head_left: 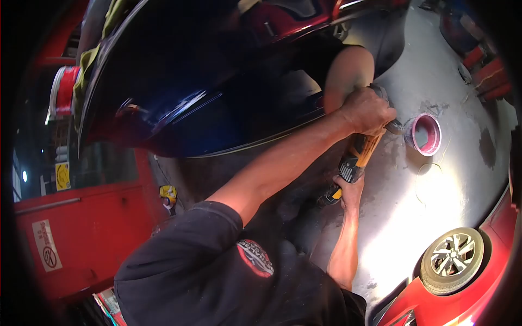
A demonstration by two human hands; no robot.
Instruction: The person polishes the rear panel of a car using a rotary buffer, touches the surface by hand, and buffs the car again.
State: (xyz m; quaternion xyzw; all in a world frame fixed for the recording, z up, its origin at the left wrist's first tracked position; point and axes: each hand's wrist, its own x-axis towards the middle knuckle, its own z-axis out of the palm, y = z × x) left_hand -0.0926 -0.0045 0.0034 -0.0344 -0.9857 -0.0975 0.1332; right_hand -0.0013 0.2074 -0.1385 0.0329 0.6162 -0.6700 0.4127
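A yellow-and-black power tool (356, 160) with a long body, apparently a cordless polisher, is held in both hands beside a glossy dark blue car panel (179, 119). My left hand (368, 111) is wrapped round its black front end. Lower down, my right hand (352, 190) grips the rear, close to the black-and-yellow base. The tool's working face is hidden, so I cannot tell whether it touches the panel. Just beyond my left hand is a rounded tan shape (348, 73), possibly a bare knee. A pink bucket (425, 135) stands on the floor to the right.
A red car (484, 277) with a silver-spoked wheel (453, 259) is at lower right. Bright light falls on the grey floor (402, 217). A yellow container (168, 194) stands by the red wall (103, 223) with its no-smoking sign (47, 245). Red items sit at upper right.
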